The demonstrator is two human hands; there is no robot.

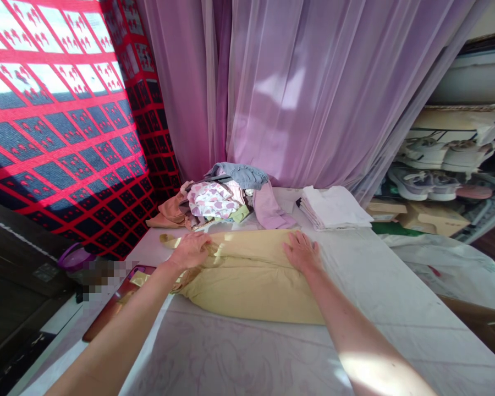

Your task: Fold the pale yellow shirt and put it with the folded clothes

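Note:
A pair of tan trousers (251,286) lies stretched sideways on the white table, its gathered end to the left. My left hand (191,249) rests on that end, fingers bent and closed on the cloth. Farther right, my right hand (302,252) lies flat on the upper part of the trousers with its fingers spread. Creases run across the fabric between both hands. Just beyond them is a heap of mixed clothes (218,199), and a stack of folded white cloths (334,206) sits behind my right hand.
A phone-like dark red flat object (103,317) lies at the table's left edge, partly behind my left forearm. Purple curtains (272,110) hang behind the table (239,357). Shelves with shoes (424,184) and a white plastic bag (457,269) stand on the right.

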